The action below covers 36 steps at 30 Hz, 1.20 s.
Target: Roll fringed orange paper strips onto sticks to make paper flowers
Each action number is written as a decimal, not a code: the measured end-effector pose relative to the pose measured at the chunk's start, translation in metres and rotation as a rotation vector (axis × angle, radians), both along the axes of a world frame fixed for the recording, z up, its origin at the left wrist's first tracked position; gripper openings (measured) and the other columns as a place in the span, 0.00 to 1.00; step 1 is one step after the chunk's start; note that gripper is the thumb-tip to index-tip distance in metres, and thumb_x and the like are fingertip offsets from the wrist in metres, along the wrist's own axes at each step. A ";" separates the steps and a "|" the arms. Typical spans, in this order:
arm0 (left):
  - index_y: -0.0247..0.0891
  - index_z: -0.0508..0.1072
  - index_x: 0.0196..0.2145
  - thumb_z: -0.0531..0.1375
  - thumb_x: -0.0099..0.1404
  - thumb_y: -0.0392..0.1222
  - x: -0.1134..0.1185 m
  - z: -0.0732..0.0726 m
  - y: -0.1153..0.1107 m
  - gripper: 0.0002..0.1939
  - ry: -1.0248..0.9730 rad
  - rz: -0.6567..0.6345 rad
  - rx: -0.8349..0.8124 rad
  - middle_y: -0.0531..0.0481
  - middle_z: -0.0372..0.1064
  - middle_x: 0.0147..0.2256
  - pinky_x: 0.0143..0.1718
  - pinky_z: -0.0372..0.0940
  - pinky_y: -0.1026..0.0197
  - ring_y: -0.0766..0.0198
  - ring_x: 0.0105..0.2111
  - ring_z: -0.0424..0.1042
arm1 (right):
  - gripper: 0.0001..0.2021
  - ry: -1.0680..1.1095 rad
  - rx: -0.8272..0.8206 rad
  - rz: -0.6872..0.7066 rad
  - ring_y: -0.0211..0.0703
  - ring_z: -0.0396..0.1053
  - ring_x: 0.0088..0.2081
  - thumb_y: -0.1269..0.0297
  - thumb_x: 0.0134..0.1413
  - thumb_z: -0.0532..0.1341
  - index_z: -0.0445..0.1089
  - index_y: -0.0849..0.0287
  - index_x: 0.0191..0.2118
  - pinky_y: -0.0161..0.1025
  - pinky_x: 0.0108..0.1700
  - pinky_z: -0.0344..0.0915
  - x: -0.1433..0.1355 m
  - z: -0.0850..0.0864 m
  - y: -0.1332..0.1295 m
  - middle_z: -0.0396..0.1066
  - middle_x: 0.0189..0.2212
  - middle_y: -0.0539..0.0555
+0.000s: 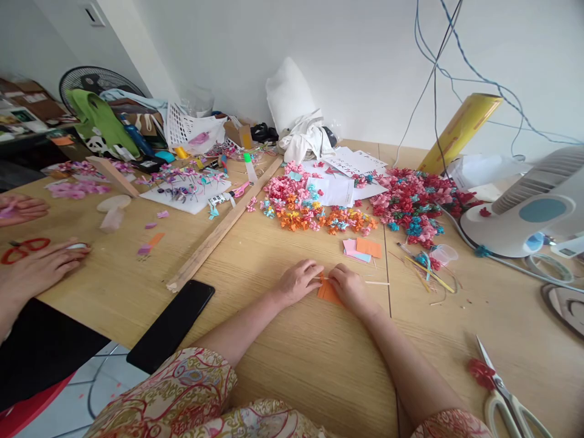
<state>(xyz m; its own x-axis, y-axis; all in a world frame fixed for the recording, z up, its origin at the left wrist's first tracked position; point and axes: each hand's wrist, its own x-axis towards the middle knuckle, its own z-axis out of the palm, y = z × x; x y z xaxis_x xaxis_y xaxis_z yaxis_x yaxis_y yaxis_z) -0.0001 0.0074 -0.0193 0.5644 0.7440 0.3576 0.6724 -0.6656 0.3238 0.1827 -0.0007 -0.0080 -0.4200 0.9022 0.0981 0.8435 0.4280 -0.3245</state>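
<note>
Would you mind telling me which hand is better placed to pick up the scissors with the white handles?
Right, probably. The scissors lie on the table beside the right forearm, while the left hand sits further off. Both hands now press the orange paper, right hand included.

small orange paper piece (326,292), flat on wooden table, partly covered; thin stick (376,282) beside it
</note>
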 end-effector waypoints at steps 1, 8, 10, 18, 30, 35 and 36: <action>0.40 0.62 0.46 0.56 0.59 0.43 0.001 0.000 0.000 0.17 -0.002 -0.010 -0.005 0.47 0.60 0.42 0.42 0.62 0.60 0.62 0.42 0.63 | 0.08 0.006 0.003 0.008 0.35 0.64 0.33 0.67 0.56 0.50 0.65 0.59 0.34 0.31 0.34 0.56 0.000 0.000 0.000 0.63 0.33 0.52; 0.39 0.68 0.39 0.53 0.61 0.39 0.003 -0.006 0.006 0.09 0.046 -0.098 0.020 0.49 0.64 0.36 0.42 0.61 0.62 0.64 0.40 0.62 | 0.07 0.016 -0.016 0.010 0.35 0.64 0.32 0.67 0.54 0.51 0.65 0.58 0.32 0.30 0.33 0.55 -0.002 0.002 -0.001 0.63 0.32 0.51; 0.38 0.68 0.37 0.52 0.62 0.39 0.002 -0.007 0.007 0.08 0.053 -0.107 0.025 0.49 0.64 0.35 0.41 0.61 0.62 0.65 0.38 0.62 | 0.07 0.024 -0.035 0.017 0.35 0.63 0.31 0.68 0.53 0.51 0.65 0.58 0.31 0.30 0.32 0.55 0.003 0.007 0.002 0.64 0.31 0.51; 0.37 0.69 0.37 0.53 0.61 0.36 0.002 -0.011 0.008 0.07 -0.034 -0.085 -0.015 0.50 0.65 0.35 0.40 0.61 0.64 0.67 0.37 0.63 | 0.05 0.079 -0.175 0.027 0.35 0.60 0.27 0.71 0.45 0.53 0.63 0.59 0.23 0.31 0.29 0.53 0.048 0.033 0.018 0.65 0.24 0.49; 0.39 0.65 0.43 0.53 0.59 0.31 -0.003 -0.011 0.010 0.14 -0.196 -0.067 -0.091 0.49 0.64 0.40 0.43 0.63 0.63 0.67 0.41 0.65 | 0.05 0.123 -0.230 0.139 0.34 0.59 0.25 0.71 0.45 0.54 0.65 0.59 0.25 0.30 0.28 0.53 0.034 0.026 0.012 0.65 0.23 0.48; 0.38 0.66 0.43 0.51 0.59 0.29 -0.004 -0.011 0.010 0.15 -0.231 -0.073 -0.096 0.49 0.64 0.40 0.43 0.62 0.63 0.67 0.40 0.65 | 0.05 0.106 -0.218 0.151 0.34 0.61 0.28 0.73 0.45 0.53 0.65 0.59 0.25 0.30 0.30 0.54 0.030 0.026 0.009 0.66 0.25 0.49; 0.38 0.66 0.43 0.51 0.59 0.29 -0.004 -0.012 0.010 0.14 -0.232 -0.074 -0.094 0.49 0.64 0.39 0.43 0.63 0.63 0.67 0.40 0.65 | 0.05 0.101 -0.217 0.150 0.35 0.61 0.28 0.73 0.45 0.53 0.65 0.59 0.25 0.30 0.30 0.54 0.029 0.025 0.009 0.66 0.26 0.50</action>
